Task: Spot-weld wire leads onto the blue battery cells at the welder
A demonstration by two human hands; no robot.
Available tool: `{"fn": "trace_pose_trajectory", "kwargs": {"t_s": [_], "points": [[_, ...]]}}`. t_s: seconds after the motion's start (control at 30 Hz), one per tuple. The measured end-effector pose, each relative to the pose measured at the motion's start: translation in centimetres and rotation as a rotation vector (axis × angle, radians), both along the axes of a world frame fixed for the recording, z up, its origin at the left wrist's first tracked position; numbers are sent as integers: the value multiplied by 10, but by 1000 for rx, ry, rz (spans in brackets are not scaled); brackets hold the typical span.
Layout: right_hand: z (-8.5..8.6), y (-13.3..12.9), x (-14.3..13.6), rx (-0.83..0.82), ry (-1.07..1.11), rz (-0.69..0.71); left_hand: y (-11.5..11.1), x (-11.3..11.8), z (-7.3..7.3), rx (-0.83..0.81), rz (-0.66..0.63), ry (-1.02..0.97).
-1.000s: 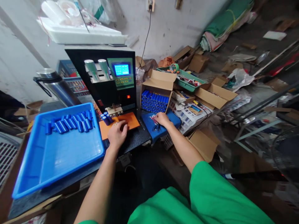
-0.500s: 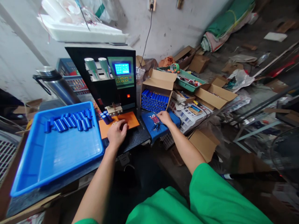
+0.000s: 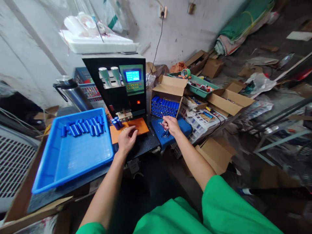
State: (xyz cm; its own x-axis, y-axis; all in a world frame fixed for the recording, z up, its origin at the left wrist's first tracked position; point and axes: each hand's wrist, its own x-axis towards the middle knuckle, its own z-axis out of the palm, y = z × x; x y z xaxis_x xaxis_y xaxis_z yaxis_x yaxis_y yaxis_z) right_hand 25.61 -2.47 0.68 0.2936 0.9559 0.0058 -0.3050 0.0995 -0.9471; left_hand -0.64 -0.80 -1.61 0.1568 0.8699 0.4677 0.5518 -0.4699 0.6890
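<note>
My left hand [image 3: 127,139] rests at the front edge of an orange board [image 3: 142,125], thumb and fingers apart, with nothing visible in it. Beside its fingertips several blue cylindrical battery cells [image 3: 116,123] stand upright on the board. Behind them is a black spot welder [image 3: 117,97] with two electrode pins and a lit screen. Over a blue stool top [image 3: 183,126], my right hand [image 3: 171,125] is closed in a pinch on a thin wire lead [image 3: 162,114]. Below that hand lies a small pile of red and black wire leads [image 3: 166,133], partly covered.
A blue tray [image 3: 83,162] with several loose cells stands at left, a steel flask [image 3: 79,96] behind it. An open carton [image 3: 170,85] full of blue cells sits behind my right hand. Further right are a green bin [image 3: 200,92] and more cartons [image 3: 229,100].
My right hand has drawn in from the pile's right side and lifted slightly, a wire lead now in its fingers. My left hand stays on the board. The whole view has shifted slightly.
</note>
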Motion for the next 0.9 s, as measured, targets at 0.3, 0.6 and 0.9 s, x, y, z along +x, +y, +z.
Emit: {"fn": "trace_pose_trajectory", "kwargs": {"t_s": [0.3, 0.6, 0.9], "points": [[-3, -25, -97, 34, 54, -21, -62, 39, 22, -60, -99, -274], [-9, -35, -125, 56, -102, 35, -64, 22, 16, -230, -33, -390], [-6, -36, -113, 150, -230, 375, -51, -9, 29, -359, -201, -256]]}}
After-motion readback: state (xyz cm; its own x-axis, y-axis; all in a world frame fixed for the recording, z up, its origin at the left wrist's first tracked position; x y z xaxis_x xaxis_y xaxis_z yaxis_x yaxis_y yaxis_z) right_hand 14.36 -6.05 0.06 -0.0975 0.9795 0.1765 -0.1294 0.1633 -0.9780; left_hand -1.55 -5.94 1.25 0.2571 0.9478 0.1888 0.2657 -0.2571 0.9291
